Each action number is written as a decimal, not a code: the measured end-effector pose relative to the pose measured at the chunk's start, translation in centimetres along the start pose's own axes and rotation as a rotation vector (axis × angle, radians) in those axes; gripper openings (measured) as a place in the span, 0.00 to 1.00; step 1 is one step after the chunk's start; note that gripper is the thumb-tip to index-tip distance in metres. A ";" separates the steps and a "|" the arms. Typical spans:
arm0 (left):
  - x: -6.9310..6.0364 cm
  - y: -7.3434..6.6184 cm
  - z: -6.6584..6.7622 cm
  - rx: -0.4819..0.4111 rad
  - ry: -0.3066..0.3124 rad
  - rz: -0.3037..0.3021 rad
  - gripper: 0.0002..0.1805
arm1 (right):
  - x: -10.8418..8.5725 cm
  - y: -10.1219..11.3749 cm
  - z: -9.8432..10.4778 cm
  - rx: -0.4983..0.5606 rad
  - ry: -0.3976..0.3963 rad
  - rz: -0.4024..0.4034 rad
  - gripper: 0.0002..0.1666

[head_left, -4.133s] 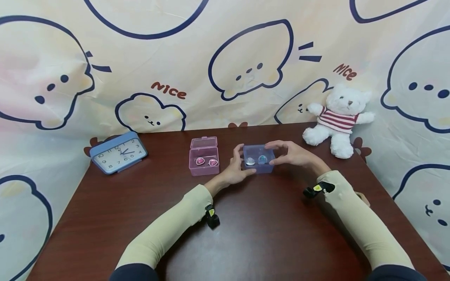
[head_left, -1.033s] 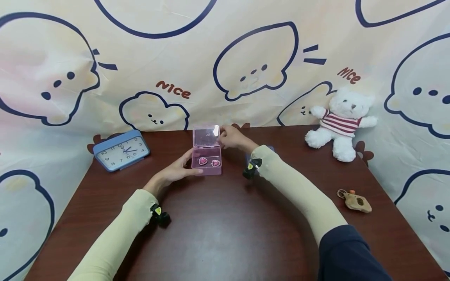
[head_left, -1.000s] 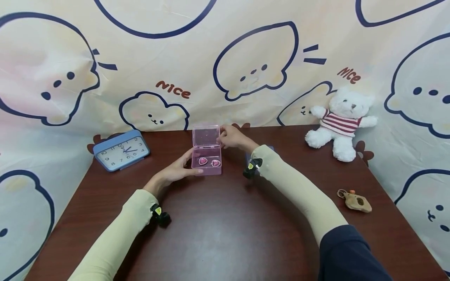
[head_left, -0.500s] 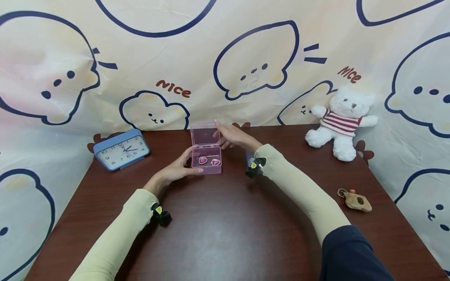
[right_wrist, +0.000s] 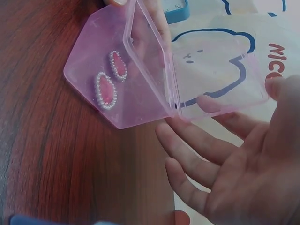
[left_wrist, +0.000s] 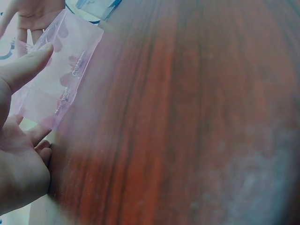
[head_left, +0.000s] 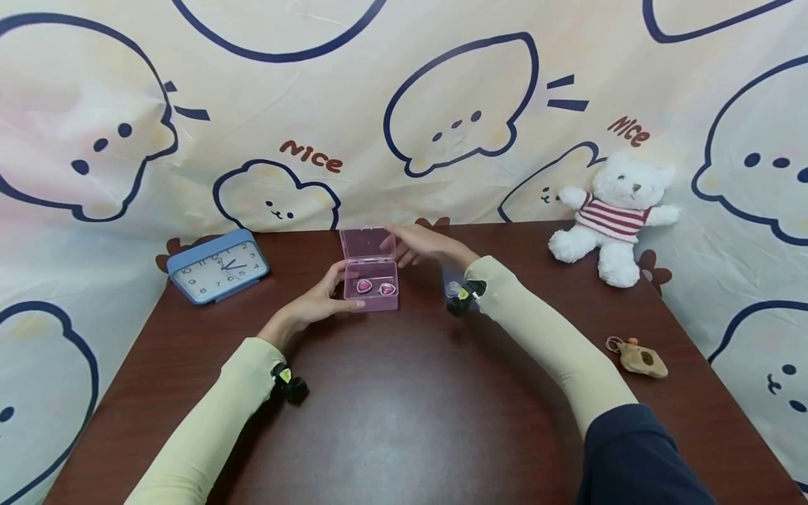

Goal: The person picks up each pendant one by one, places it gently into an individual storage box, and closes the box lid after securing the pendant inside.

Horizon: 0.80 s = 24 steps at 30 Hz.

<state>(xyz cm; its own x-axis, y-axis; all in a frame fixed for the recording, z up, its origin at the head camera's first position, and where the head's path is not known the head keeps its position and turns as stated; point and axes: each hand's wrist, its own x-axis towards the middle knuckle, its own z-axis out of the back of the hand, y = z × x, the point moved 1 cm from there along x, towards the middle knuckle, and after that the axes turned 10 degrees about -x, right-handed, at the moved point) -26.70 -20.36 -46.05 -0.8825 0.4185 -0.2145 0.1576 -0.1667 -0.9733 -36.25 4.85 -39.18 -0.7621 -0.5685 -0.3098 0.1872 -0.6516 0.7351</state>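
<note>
A clear pink plastic box stands on the table with its lid raised. Inside lie two pink gems edged with small white beads. My left hand grips the box from its left side, thumb along the front and fingers round the back. At the lid's right edge is my right hand, its fingers spread and fairly straight. In the right wrist view its thumb is by the lid's corner and a fingertip shows behind the lid. Partly hidden below my right wrist is a blue box.
A blue clock leans at the back left. At the back right sits a white teddy bear in a striped shirt. A beige keyring pouch lies near the right edge of the brown table. Patterned cloth hangs behind.
Both hands have gone from the blue box to the pink one. My right hand first held the lid's edge with curled fingers, then spread them. The lid stands higher than 4.1 seconds ago.
</note>
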 end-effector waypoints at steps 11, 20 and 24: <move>0.1 0.0 0.1 0.014 -0.008 0.013 0.52 | -1.3 -0.1 0.1 -0.137 0.055 0.097 0.39; 0.1 0.0 0.1 -0.003 -0.012 0.001 0.51 | -2.4 -0.6 -0.4 -0.213 0.072 0.182 0.33; 0.1 0.0 0.1 -0.029 0.002 -0.019 0.50 | -2.9 -0.6 -0.8 -0.261 0.069 0.198 0.34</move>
<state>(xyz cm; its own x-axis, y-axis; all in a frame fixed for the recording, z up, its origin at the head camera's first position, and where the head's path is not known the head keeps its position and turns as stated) -26.86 -20.38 -46.05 -0.8847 0.4230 -0.1958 0.1535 -0.1323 -0.9793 -33.62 6.52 -39.22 -0.6533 -0.7235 -0.2233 0.4862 -0.6269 0.6087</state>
